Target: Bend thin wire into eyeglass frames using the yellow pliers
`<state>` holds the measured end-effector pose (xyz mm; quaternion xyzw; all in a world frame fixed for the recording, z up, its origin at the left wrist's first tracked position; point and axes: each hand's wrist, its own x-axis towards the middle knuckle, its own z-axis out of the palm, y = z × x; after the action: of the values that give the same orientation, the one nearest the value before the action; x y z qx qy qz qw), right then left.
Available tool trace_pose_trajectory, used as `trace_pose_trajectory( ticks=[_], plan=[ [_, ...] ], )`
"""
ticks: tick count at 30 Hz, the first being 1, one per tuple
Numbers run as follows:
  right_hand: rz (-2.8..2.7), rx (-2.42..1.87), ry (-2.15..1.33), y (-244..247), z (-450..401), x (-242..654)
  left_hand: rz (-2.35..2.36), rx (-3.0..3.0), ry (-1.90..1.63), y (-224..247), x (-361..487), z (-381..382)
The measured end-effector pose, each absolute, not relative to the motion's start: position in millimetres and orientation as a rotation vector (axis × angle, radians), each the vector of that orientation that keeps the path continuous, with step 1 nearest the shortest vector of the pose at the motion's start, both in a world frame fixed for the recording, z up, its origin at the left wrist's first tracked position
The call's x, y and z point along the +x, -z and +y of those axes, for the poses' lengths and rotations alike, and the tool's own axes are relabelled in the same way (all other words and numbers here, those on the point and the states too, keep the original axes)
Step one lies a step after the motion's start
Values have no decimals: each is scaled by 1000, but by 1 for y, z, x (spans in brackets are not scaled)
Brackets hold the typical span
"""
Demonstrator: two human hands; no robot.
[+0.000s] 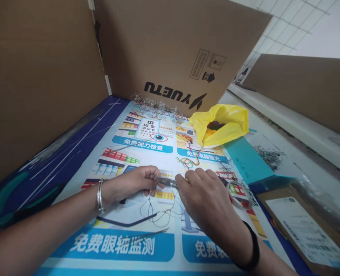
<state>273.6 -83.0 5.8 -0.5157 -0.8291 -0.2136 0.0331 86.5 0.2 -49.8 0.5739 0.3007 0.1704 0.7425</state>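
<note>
My right hand (206,193) is wrapped round a pair of pliers (167,182), whose metal jaws point left. At the jaw tips, the fingers of my left hand (138,182) pinch a thin wire (150,205). Loops of this wire hang below both hands over the printed sheet (147,264). Whether the jaws bite the wire is too small to tell. A coil of clear wire (240,194) lies just right of my right hand, partly behind it.
Tangled wire pieces (155,105) lie along the tall cardboard wall (170,50) at the back. A yellow bag (233,124) spills coloured threads (188,163). Teal-handled cutters (11,195) are at left, beside long thin rods (72,142). At right are a teal box (248,157) and a labelled package (304,230).
</note>
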Motion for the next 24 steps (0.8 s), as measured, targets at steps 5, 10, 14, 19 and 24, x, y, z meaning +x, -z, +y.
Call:
trace_pose_trajectory(
  ticks=[5,10,14,19,24],
  plan=[
    [-2504,-1580,477,-8,-78,287,708,1186,-454,54,86,3],
    [-2102,-1549,-130,8,-68,300,726,1152,-486,52,88,3],
    [-1852,-1642,-665,20,-65,290,760,1137,-481,50,90,0],
    [-1602,-1572,-948,30,-65,274,693,1098,-493,56,92,-2],
    [-1580,-1503,-913,42,-65,271,621,1071,-482,62,92,-4]
  ],
)
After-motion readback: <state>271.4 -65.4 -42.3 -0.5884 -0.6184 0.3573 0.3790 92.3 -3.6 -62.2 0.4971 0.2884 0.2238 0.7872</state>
